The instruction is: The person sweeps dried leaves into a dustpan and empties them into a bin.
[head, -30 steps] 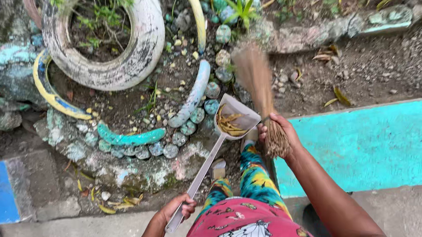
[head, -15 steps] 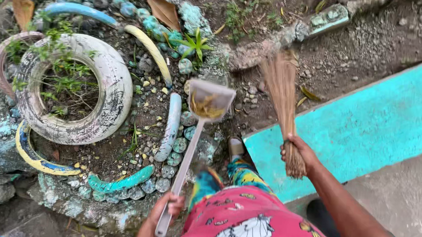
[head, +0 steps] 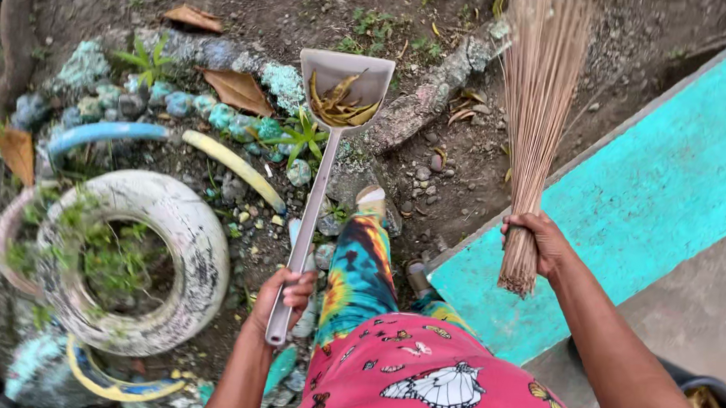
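Dustpan (head: 344, 83), grey and long-handled, is held out flat over the garden bed with a small heap of dry yellow leaves (head: 340, 106) lying in its scoop. The left hand (head: 283, 296) is wrapped round the very end of the handle, fingers closed tight on it, so the loaded scoop sits far from the grip. That long lever is the first risk: I judge that a slight roll of the wrist would tip the pan, and the leaves would slide off onto the painted stones (head: 217, 115) just below and to the left of it. They lie loose and near the open lip, so a gust or a jolt could lift them out as well.

To the right of the dustpan, the right hand (head: 537, 244) is clenched round the bound end of a stick broom (head: 539, 114), bristles pointing away and up. Swung toward the pan, the bristles could knock the scoop or flick its load out.

Footing looks like the other hazard. One foot (head: 372, 200) is planted below the dustpan among loose pebbles and uneven stones, beside the edge of the turquoise ledge (head: 632, 204); the ground may be slippery, though the view is too coarse to be sure. A stumble toward the white tyre planter (head: 137, 257), lower left of the dustpan, would spill everything
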